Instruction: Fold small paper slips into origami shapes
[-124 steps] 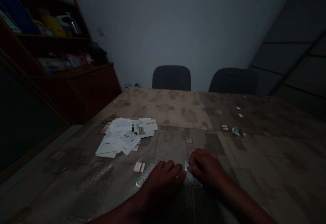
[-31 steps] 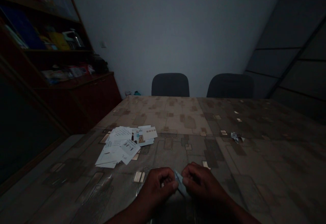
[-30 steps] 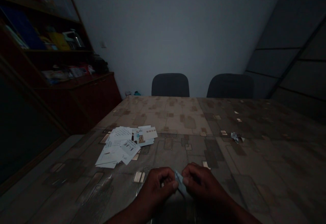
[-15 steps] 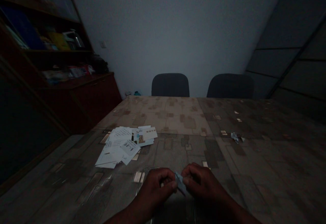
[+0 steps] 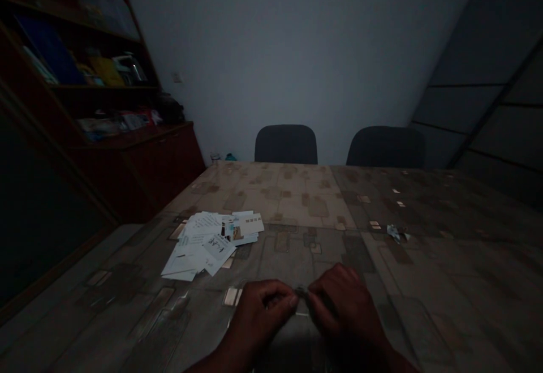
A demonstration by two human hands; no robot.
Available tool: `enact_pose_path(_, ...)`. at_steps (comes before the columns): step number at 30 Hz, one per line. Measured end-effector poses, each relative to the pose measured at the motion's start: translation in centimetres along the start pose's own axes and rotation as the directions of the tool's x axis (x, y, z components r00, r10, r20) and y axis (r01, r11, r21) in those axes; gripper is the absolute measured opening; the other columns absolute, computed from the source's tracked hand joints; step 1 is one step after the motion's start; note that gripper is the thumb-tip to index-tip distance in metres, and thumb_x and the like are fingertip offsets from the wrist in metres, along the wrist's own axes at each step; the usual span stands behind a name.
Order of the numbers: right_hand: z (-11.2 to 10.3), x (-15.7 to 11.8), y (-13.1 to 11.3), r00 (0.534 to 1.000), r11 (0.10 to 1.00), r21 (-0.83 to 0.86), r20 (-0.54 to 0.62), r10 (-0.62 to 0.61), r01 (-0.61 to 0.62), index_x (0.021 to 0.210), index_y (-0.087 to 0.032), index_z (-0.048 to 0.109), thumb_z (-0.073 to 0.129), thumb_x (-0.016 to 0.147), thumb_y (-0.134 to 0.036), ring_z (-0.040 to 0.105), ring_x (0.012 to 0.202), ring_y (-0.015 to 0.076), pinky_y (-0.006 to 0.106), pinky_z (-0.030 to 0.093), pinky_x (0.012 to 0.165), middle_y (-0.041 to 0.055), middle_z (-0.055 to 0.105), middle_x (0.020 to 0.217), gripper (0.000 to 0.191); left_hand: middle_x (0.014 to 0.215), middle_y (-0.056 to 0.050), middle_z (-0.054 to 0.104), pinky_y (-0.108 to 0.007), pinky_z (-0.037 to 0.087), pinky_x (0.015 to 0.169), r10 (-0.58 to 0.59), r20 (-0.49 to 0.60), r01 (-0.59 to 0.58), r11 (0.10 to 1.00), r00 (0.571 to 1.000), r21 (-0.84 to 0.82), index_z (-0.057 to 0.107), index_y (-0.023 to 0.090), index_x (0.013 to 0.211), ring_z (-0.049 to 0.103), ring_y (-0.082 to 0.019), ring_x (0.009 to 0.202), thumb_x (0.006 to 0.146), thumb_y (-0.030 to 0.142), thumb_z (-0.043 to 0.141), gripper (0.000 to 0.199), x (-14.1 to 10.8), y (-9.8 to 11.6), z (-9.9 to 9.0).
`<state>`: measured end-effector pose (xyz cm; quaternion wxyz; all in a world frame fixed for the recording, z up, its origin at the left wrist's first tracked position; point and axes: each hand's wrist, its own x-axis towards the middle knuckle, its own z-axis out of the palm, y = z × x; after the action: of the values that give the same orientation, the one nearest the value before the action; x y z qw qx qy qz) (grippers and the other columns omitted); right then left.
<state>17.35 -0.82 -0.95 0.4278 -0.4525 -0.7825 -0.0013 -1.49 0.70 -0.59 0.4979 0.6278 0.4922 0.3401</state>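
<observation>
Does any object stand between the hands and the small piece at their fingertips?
Nothing visible does: the small piece is between the left hand and right hand; the cards lie apart, to the left.

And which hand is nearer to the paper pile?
Left. The left hand is right of the pile, toward the camera; the right hand is also toward the camera, but farther right.

Bare left hand and bare right hand pinching a small greyish paper piece
White printed rectangular cards lie piled left, a crumpled pale scrap right.
</observation>
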Motion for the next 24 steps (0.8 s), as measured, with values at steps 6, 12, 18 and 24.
enact_pose_path(6,0.5,0.2,-1.2,0.968,0.954,-0.175,-0.026,-0.251,0.242,0.063,-0.019,0.055,0.055,0.089,-0.011,0.044,0.059,0.0159,0.033,0.030,0.067,-0.0003,0.055,0.054,0.027,0.054,0.000,0.057,-0.023,0.034,0.051,-0.106,-0.034,0.100,0.986,0.994,-0.136,0.063,0.014,0.061,0.048,-0.013,0.051,0.070,0.037,0.063,0.025,0.6,0.2,0.3)
enact_pose_path(12,-1.4,1.0,-0.2,0.987,0.981,0.185,0.160,0.031,-0.061,0.077,-0.020,0.062,0.051,0.090,-0.020,0.055,0.068,0.0171,0.031,0.036,0.068,0.0025,0.064,0.069,0.017,0.051,0.000,0.058,-0.022,0.037,0.050,-0.155,0.084,0.172,0.950,0.984,-0.261,0.058,0.014,0.063,0.049,-0.011,0.047,0.066,0.040,0.066,0.027,0.9,1.2,-0.6)
enact_pose_path(18,-1.1,1.0,-0.4,0.744,0.618,0.447,0.547,0.383,-0.647,0.084,-0.019,0.056,0.056,0.078,-0.026,0.054,0.060,0.0130,0.023,0.037,0.056,-0.0034,0.058,0.064,0.009,0.051,0.002,0.055,-0.021,0.034,0.048,-0.132,0.231,0.183,0.960,0.964,-0.213,0.057,0.015,0.066,0.048,-0.011,0.047,0.068,0.034,0.062,0.020,0.8,0.6,-0.5)
enact_pose_path(24,0.3,0.1,-0.4,0.729,0.673,0.328,0.489,0.479,-0.663,0.075,-0.019,0.057,0.054,0.071,-0.021,0.050,0.057,0.0119,0.022,0.034,0.054,-0.0049,0.053,0.059,0.005,0.062,0.003,0.056,-0.022,0.034,0.054,0.064,0.120,-0.078,0.991,0.991,0.110,0.060,0.017,0.079,0.051,-0.012,0.057,0.079,0.022,0.057,0.006,0.7,-0.4,-0.9)
